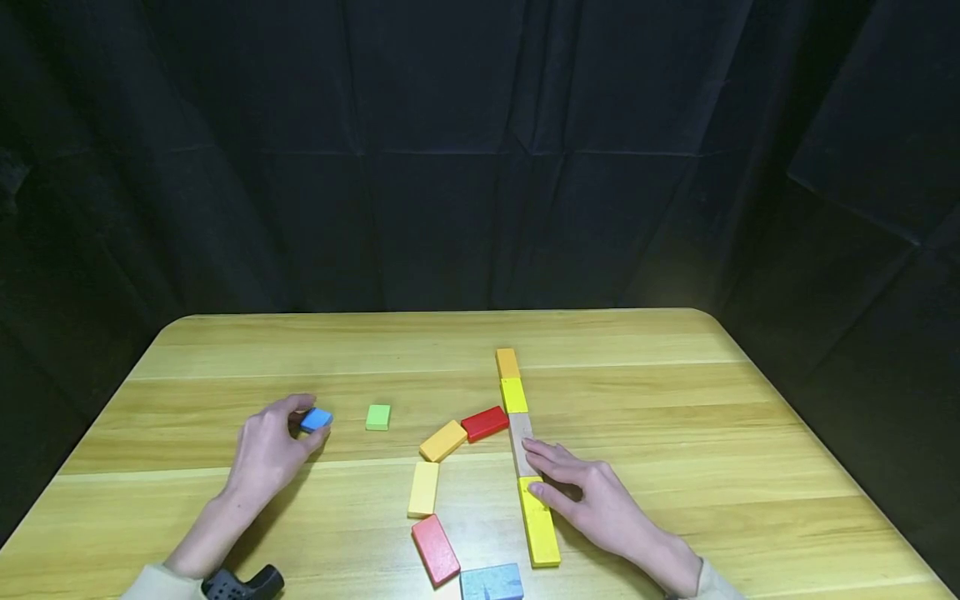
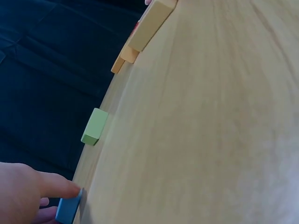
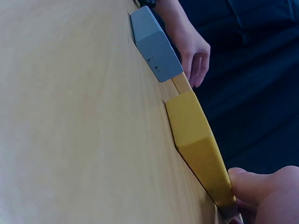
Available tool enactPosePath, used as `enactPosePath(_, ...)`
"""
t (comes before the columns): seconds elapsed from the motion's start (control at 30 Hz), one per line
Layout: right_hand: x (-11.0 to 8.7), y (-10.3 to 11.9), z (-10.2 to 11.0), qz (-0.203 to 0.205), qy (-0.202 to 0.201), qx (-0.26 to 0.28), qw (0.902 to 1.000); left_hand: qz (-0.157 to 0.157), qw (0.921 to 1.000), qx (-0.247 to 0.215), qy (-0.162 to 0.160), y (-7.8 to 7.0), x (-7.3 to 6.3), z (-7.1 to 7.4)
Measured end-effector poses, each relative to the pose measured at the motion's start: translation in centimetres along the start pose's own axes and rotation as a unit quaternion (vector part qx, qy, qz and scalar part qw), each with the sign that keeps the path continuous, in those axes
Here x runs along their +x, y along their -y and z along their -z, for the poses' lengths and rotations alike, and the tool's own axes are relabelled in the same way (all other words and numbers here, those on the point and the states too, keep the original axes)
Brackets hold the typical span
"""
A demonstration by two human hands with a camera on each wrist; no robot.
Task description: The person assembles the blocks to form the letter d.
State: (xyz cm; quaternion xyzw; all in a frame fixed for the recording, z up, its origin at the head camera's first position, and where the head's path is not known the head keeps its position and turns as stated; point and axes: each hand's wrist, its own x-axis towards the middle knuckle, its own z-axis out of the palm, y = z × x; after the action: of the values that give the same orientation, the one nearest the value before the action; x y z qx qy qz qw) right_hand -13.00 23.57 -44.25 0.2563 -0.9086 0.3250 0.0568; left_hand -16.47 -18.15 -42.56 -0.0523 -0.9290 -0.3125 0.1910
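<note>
My left hand (image 1: 270,450) pinches a small blue block (image 1: 317,419) between thumb and fingers at the table's left; the left wrist view shows the same blue block (image 2: 69,209) at the fingertips. Just right of it lies a small green block (image 1: 378,417). My right hand (image 1: 592,496) rests against a straight row of blocks, fingertips on the grey block (image 1: 517,429) and thumb on the long yellow block (image 1: 542,533). In the right wrist view the thumb touches the side of this yellow block (image 3: 196,126). Farther up the row are a yellow block (image 1: 513,396) and an orange block (image 1: 507,363).
Left of the row, a curve of blocks runs from a red block (image 1: 485,423) through an orange-yellow block (image 1: 443,441), a cream block (image 1: 423,489) and a pink block (image 1: 436,550) to a marbled blue block (image 1: 491,582). A dark curtain (image 1: 450,208) hangs behind the wooden table (image 1: 675,400).
</note>
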Motion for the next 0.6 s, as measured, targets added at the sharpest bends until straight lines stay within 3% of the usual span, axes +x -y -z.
enactPosePath(0.6,-0.04,0.14,-0.02,-0.005,0.004,0.001,1.0,0.02,0.9997,-0.012,0.013,0.0,-0.02,-0.02)
